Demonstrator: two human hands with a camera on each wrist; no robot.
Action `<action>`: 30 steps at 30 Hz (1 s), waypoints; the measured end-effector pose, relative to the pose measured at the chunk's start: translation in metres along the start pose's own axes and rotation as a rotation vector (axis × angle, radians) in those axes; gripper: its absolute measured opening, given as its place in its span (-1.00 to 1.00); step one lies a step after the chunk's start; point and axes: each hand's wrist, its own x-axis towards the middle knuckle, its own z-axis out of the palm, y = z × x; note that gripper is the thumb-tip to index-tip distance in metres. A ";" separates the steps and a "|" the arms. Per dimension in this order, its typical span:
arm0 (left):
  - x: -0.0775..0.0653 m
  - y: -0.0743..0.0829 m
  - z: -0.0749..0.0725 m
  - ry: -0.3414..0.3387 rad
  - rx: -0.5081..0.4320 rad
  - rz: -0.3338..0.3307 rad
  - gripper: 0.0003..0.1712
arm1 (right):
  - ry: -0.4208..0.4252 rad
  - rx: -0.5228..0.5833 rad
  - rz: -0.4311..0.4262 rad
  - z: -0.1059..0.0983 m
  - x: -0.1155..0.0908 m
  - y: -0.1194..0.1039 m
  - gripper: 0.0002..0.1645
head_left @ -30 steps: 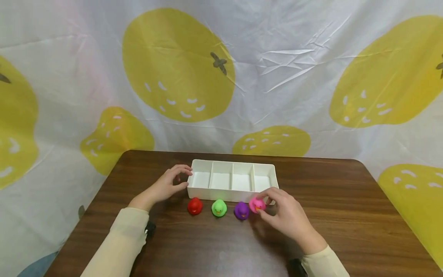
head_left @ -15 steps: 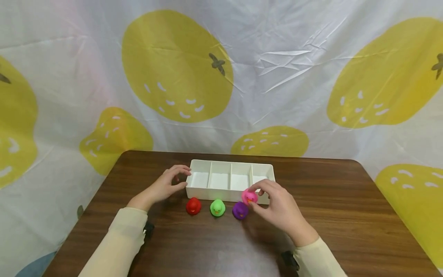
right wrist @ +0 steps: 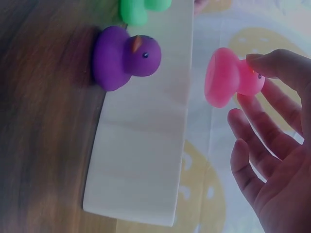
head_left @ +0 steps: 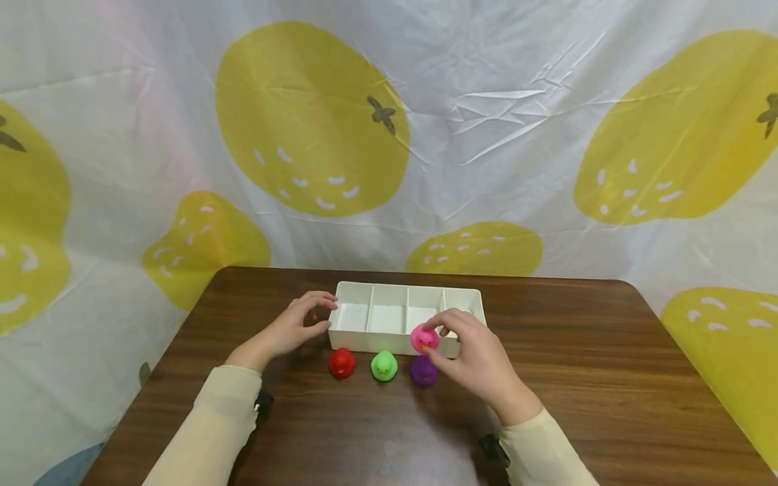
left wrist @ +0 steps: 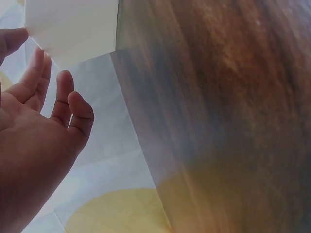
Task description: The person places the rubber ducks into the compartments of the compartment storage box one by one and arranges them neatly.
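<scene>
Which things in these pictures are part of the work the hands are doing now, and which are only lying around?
In the work:
- pink duck, pinched in the right hand and lifted off the table
- white divided tray, its left end touched by the left hand

Lying about:
- red duck, green duck and purple duck, in a row on the table before the tray

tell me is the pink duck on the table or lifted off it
Lifted. The right hand pinches the pink duck by its head, clear of the table, in front of the white tray.
</scene>
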 end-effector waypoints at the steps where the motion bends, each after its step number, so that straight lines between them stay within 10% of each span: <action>1: -0.001 0.000 0.000 0.000 0.000 0.000 -0.65 | 0.000 0.006 0.000 0.001 0.001 -0.001 -0.61; 30: 0.000 -0.001 0.004 0.004 0.004 0.012 -0.64 | 0.026 0.023 -0.103 0.030 0.036 -0.008 -0.64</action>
